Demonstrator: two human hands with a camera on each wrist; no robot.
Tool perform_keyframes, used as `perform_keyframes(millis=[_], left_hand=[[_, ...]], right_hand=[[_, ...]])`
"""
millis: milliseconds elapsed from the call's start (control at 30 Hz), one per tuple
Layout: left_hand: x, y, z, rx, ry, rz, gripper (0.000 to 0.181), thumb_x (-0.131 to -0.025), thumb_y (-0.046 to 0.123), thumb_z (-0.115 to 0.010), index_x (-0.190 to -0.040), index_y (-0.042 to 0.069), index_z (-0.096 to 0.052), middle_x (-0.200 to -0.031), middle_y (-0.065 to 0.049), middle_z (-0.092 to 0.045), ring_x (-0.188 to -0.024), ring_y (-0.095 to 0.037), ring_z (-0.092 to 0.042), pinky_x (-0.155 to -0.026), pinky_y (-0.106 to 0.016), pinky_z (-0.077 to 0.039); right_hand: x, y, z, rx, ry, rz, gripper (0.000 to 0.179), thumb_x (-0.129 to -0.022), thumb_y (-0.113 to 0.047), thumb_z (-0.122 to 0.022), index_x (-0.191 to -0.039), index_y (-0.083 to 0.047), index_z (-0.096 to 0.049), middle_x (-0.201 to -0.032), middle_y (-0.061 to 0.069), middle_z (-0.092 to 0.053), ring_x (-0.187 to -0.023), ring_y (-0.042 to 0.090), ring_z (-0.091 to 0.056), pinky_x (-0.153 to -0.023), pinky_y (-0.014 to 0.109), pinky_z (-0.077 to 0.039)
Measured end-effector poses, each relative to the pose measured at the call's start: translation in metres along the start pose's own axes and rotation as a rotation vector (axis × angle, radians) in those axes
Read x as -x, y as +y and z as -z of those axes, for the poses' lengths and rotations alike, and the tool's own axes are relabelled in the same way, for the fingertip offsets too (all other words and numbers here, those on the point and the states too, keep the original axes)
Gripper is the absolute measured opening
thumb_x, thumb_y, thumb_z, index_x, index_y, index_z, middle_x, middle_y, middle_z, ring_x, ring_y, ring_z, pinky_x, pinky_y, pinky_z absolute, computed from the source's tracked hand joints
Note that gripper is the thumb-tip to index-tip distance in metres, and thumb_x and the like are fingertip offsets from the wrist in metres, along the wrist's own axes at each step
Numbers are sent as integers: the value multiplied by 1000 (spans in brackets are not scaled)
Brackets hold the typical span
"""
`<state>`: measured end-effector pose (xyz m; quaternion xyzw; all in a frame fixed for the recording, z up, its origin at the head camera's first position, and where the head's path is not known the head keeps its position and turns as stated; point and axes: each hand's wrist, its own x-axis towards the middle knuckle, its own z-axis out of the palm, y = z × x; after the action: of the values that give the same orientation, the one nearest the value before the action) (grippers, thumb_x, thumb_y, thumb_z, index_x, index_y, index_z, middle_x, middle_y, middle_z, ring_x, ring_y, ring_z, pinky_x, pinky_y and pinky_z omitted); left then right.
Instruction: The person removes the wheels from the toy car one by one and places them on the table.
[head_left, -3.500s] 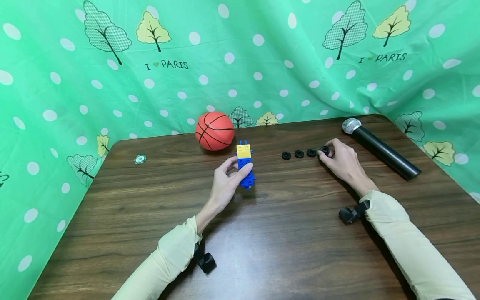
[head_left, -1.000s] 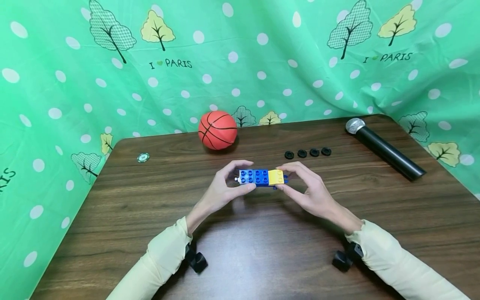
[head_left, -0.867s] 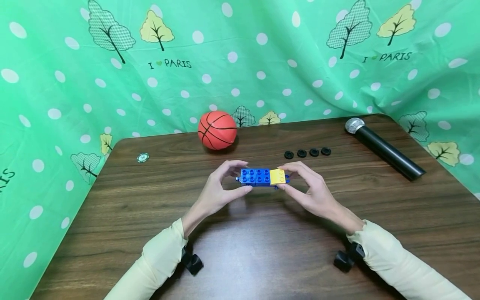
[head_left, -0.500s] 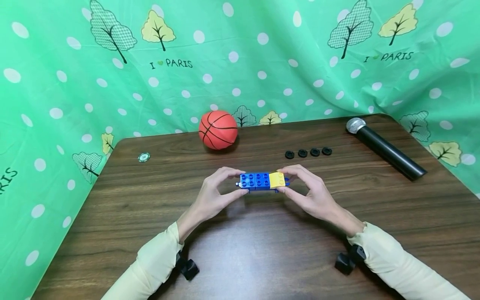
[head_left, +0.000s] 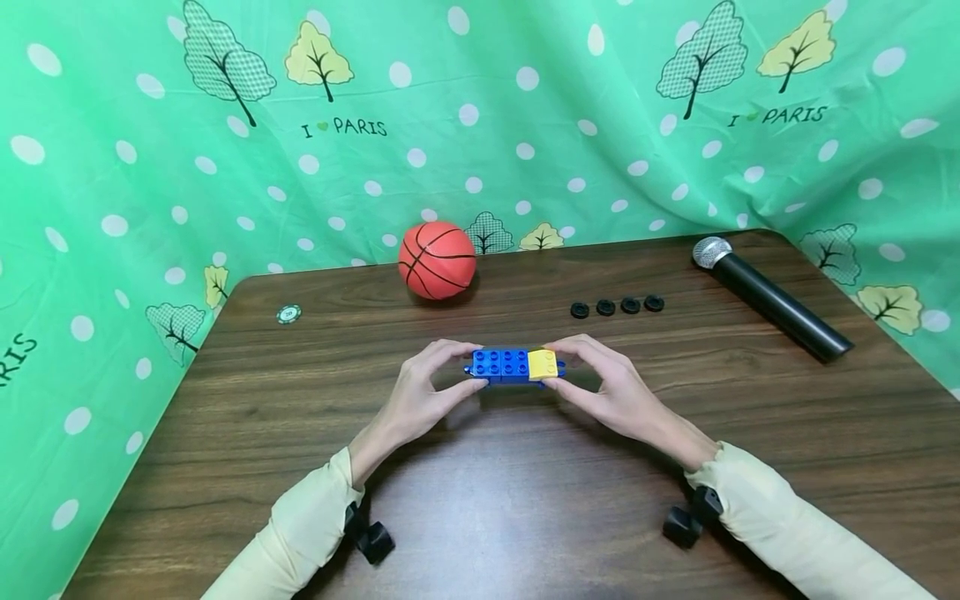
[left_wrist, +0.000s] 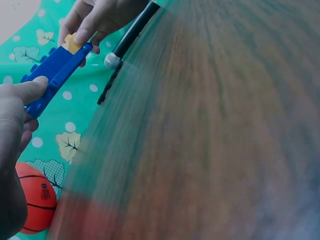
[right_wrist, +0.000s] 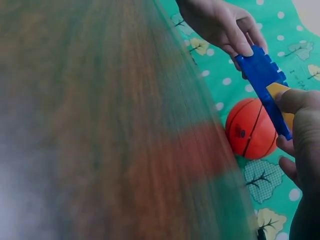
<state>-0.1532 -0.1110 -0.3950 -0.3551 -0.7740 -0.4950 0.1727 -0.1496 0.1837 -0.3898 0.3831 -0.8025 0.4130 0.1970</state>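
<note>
A toy brick car body [head_left: 501, 365] lies sideways between both hands, close over the table. Two blue studded bricks and a sloped yellow brick [head_left: 543, 365] sit on its long blue base [left_wrist: 65, 70], which has small blue pegs sticking out. At the blue left end, my left hand [head_left: 414, 393] pinches it between thumb and fingers. My right hand [head_left: 617, 388] pinches the yellow end, thumb on the near side. Beyond them, several small black wheels [head_left: 631, 306] lie in a row on the table.
An orange-red toy basketball [head_left: 437, 260] stands at the back of the brown table [head_left: 300, 417]. A green-and-white chip [head_left: 288, 314] lies at the back left, a black microphone [head_left: 780, 304] at the back right. Behind the table hangs a green dotted curtain [head_left: 525, 125].
My right hand has left the rightmost wheel and now grips the yellow end. The car body has turned sideways and come slightly nearer. My left hand's grip has slid to the blue end.
</note>
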Motion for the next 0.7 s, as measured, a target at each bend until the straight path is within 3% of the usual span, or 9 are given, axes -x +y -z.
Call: perform_keyframes(millis=[267,700], left_hand=[[1,-9,7,-47,10,49,41,-86,5,-85,-124,5,-70,-114,-5,-71,-107,-23,-65,-92,-44,-54],[-3,-23,19,-118,35,115,42,-88,7,-83,-128,3,-70,-116,-8,-72,-109,-22,-66,-93,-46,-54]], right_hand=[[-13,6,-9,15,-37,-33,45,-86,0,-82,-127,-3,-66,-118,5,-69,-98,17,-65,-79,43,-56],[-35,18,-25,6,-101,-101,39,-92,-6,-79,-129,-2,-65,-117,8,-68,-99,21,-65,-81,44,-56]])
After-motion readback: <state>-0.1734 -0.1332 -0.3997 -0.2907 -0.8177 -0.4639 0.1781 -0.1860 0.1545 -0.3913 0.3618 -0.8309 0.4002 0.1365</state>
